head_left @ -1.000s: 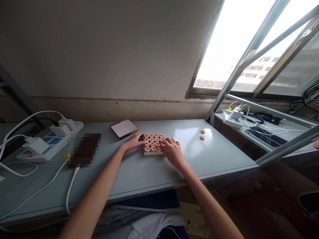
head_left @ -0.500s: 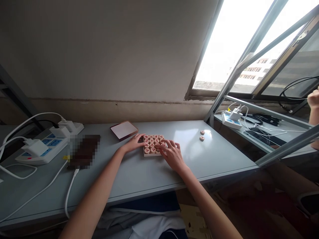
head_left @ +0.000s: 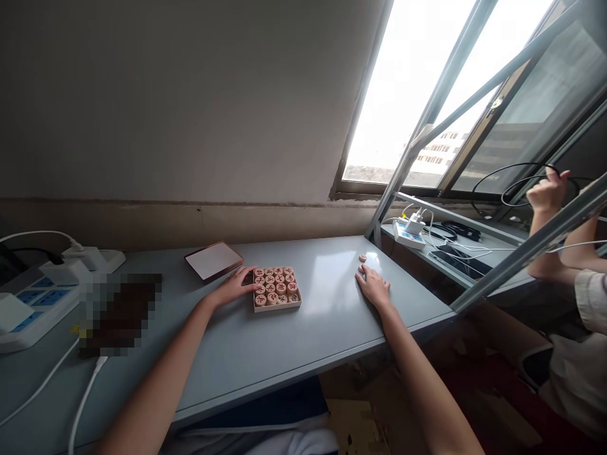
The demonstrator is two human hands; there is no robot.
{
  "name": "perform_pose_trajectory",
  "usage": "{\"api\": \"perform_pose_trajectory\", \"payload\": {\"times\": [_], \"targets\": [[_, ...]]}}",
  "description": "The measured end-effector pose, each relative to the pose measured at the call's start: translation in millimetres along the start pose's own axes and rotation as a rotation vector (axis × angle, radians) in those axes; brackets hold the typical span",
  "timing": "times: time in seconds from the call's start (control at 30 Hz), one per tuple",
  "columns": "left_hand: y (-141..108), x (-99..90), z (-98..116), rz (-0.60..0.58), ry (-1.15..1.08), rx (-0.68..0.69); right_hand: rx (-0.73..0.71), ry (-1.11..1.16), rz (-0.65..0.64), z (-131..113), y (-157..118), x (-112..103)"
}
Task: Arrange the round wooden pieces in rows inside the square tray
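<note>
A shallow box (head_left: 277, 308) holds round wooden Chinese chess pieces (head_left: 272, 298) in rows, their carved characters facing up. My left hand (head_left: 231, 287) rests against the box's left side, thumb and fingers spread along that edge. Off to the right, my right hand (head_left: 374, 287) lies low over the desk with fingers stretched out. Its fingertips reach a loose chess piece (head_left: 360, 268), partly hidden by them; whether they grip it is unclear. Just beyond sits another loose chess piece (head_left: 362, 258). Behind my left hand lies the box lid (head_left: 214, 260), its pale inside up.
On the grey desk (head_left: 327, 328), a power strip (head_left: 45, 296) with chargers and white cables stands left, beside a pixelated dark object (head_left: 121, 313). A metal frame (head_left: 412, 151) borders the right end. Past it, another person's hand (head_left: 547, 189) is raised near a black cable.
My right hand has left the box and moved right to the loose pieces. My left hand stays at the box. The view has turned right, showing more of the other person.
</note>
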State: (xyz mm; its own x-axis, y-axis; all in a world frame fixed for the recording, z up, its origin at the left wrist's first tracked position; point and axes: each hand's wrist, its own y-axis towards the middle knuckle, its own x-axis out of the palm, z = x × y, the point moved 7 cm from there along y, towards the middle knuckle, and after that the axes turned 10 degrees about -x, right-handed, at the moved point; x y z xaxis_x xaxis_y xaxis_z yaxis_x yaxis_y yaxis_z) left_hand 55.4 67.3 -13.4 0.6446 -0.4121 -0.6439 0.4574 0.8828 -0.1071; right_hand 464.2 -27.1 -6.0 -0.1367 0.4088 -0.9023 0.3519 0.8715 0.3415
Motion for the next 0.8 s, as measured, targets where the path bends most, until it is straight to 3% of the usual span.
{"api": "perform_pose_trajectory", "payload": {"times": [0.07, 0.13, 0.23, 0.33, 0.43, 0.6, 0.8], "targets": [[1.2, 0.1, -1.0, 0.002, -0.003, 0.005, -0.076, 0.067, 0.001, -0.8, -3.0, -0.3], [2.2, 0.5, -1.8, -0.001, -0.008, 0.015, -0.187, 0.134, 0.022, -22.5, -10.5, -3.5], [2.0, 1.1, -1.2, -0.011, -0.011, 0.022, -0.310, 0.276, -0.039, -72.4, -26.4, -2.8], [0.1, 1.5, 0.1, -0.026, -0.013, 0.005, -0.402, 0.567, -0.136, -126.6, -47.5, 0.0], [-0.9, 1.0, -0.6, -0.022, -0.013, -0.015, -0.514, 0.752, -0.081, -171.8, -69.6, -6.8], [1.0, 1.3, -3.1, -0.021, -0.009, -0.002, -0.619, 0.475, -0.041, -212.4, -91.0, -3.9], [-0.7, 1.1, 0.3, -0.033, 0.006, -0.017, -0.636, 0.351, -0.015, -217.2, -95.1, 0.0]]}}
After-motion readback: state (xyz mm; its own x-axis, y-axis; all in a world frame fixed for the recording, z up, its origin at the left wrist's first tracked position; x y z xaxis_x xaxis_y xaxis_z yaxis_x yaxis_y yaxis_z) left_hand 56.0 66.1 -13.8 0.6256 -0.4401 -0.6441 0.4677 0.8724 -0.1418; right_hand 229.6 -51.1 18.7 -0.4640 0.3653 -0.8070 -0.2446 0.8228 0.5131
